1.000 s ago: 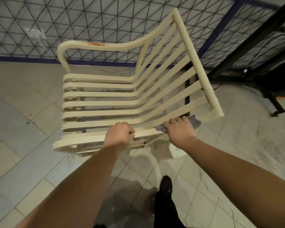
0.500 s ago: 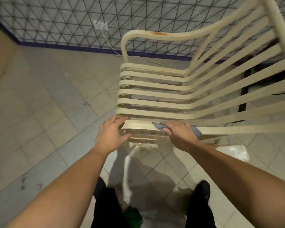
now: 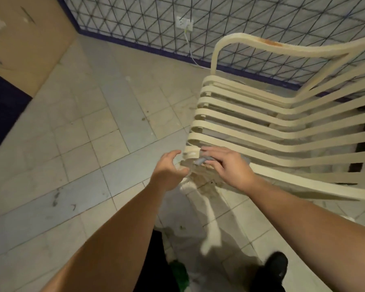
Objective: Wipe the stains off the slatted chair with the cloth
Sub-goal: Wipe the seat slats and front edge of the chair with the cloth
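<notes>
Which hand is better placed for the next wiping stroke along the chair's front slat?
Right. The right hand presses the cloth flat on that slat of the chair; the left hand is bare, cupped at the slat's end.

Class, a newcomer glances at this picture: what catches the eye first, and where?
The cream slatted chair fills the right side, an orange-brown stain on its top rail. At its near corner the right hand presses a grey cloth onto a slat, the left hand open beside it.

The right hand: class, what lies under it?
A grey cloth, pressed on the slatted chair. Only its edge shows; the right hand covers the rest.
</notes>
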A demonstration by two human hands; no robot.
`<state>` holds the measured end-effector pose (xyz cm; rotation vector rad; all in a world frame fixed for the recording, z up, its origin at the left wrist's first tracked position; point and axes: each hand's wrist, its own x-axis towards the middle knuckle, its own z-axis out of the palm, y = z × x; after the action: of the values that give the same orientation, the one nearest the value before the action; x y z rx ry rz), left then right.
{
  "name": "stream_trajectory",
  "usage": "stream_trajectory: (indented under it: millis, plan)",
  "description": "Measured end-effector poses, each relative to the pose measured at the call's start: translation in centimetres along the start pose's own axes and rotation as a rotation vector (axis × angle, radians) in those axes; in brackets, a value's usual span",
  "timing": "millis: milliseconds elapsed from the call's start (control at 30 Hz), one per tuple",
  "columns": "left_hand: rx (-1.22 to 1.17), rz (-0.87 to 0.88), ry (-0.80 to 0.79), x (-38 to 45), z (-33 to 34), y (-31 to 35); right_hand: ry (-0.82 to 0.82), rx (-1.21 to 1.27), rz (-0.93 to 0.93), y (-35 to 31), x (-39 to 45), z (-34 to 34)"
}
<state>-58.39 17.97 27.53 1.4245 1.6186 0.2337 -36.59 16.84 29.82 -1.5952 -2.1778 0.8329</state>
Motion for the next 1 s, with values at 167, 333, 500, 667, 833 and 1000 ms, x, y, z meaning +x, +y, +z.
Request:
stream_trajectory:
  millis: [167, 333, 500, 667, 833, 1000]
  plan:
    - [0.058, 0.158, -0.014, 0.9, -0.2, 0.6, -0.035, -0.122, -0.055, 0.9, -0.8, -0.6]
    - [0.161, 0.285, -0.019, 2.9, -0.8, 1.7, -0.052, -0.160, -0.210, 0.9, -1.4, -2.5]
    - [-0.026, 0.162, -0.058, 3.5, -1.0, 0.6, -0.013, -0.188, -0.139, -0.8, 0.7, -0.7]
    - [-0.328, -0.063, -0.048, 1.7, -2.4, -2.1, 0.066, 0.100, 0.020, -2.3, 0.0, 1.6]
    - [-0.536, 0.040, -0.059, 1.3, -3.4, -0.6, 0.302, 0.857, 0.520, -5.1, 3.8, -2.2]
    - [-0.816, -0.028, -0.257, 2.8, -4.6, 3.2, 0.284, 1.102, 0.547, -6.2, 5.7, -3.9]
